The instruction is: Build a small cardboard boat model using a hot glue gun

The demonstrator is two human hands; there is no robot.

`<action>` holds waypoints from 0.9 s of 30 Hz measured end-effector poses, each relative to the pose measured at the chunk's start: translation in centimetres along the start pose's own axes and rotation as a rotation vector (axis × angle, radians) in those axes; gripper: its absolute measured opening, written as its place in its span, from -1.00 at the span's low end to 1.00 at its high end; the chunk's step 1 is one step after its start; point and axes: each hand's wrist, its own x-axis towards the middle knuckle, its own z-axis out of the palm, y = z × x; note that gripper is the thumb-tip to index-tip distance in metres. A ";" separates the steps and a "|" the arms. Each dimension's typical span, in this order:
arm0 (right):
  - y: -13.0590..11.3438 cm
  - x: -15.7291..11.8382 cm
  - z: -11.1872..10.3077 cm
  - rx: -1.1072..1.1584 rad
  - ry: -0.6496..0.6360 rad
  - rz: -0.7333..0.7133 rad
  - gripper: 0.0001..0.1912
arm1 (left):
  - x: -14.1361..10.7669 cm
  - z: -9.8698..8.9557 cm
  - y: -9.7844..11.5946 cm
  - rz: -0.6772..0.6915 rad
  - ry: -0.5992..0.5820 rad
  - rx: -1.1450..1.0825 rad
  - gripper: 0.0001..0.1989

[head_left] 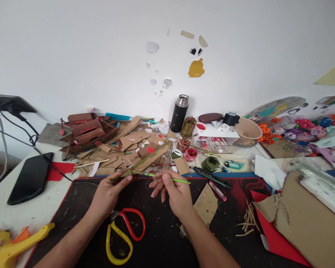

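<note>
My left hand [108, 191] is closed on the near end of a long cardboard strip [153, 158] with green paint along its edge. Between the fingers of my right hand [175, 191] is a thin paintbrush [181, 181] with a bright green handle, its bristle end against the strip close to my left thumb. Below my left hand lie scissors [125, 234] with one red and one yellow handle. Beyond my right hand stand an open jar of dark green paint [210, 163] and a pot of red paint [190, 154]. A cardboard piece [206, 206] lies beside my right wrist.
Cardboard scraps [134, 139] heap up before a brown model boat [89, 130]. A black flask [179, 113] stands by the wall. A phone [30, 178] and a yellow glue gun [19, 245] are at left. A utility knife [212, 177] and large cardboard [309, 216] are at right.
</note>
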 end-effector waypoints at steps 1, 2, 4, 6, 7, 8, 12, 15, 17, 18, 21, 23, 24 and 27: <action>-0.1 0.1 -0.1 -0.001 0.012 -0.002 -0.48 | 0.0 0.0 0.0 0.008 0.000 0.012 -0.43; -0.2 0.1 -0.2 0.000 0.024 -0.005 -0.48 | 0.0 0.0 0.0 0.017 0.001 0.024 -0.43; -0.4 0.3 -0.3 0.005 0.048 -0.015 -0.48 | 0.0 -0.1 0.0 0.027 0.001 0.031 -0.42; -0.6 0.3 -0.4 0.010 0.060 -0.024 -0.48 | 0.0 -0.1 -0.2 0.028 -0.005 0.018 -0.42; -0.6 0.3 -0.4 0.011 0.061 -0.026 -0.48 | 0.1 -0.2 -0.3 0.027 -0.009 0.014 -0.41; -0.6 0.3 -0.4 0.010 0.058 -0.026 -0.47 | 0.1 -0.2 -0.3 0.025 -0.010 0.014 -0.41; -0.3 0.2 -0.1 0.003 0.024 0.000 -0.47 | 0.1 -0.2 -0.2 0.005 -0.011 0.035 -0.41; 0.1 -0.1 0.1 0.005 -0.013 0.015 -0.48 | 0.0 -0.1 0.0 -0.015 0.004 0.027 -0.42; 0.4 -0.2 0.3 0.008 -0.039 0.015 -0.49 | 0.0 -0.1 0.1 -0.017 0.009 0.014 -0.42; 0.5 -0.3 0.4 0.008 -0.049 0.013 -0.50 | 0.0 -0.1 0.1 -0.015 0.007 0.009 -0.43; 0.6 -0.3 0.5 0.002 -0.066 0.008 -0.51 | 0.0 0.0 0.2 -0.013 -0.002 0.009 -0.46; 0.5 -0.2 0.5 -0.004 -0.054 0.014 -0.50 | -0.1 -0.1 0.2 -0.010 -0.007 0.016 -0.45; 0.4 -0.2 0.5 -0.005 -0.041 0.017 -0.50 | -0.1 -0.1 0.3 -0.008 -0.008 0.020 -0.44; 0.0 0.0 0.3 -0.010 0.006 0.020 -0.47 | -0.1 -0.1 0.2 0.002 -0.003 0.036 -0.40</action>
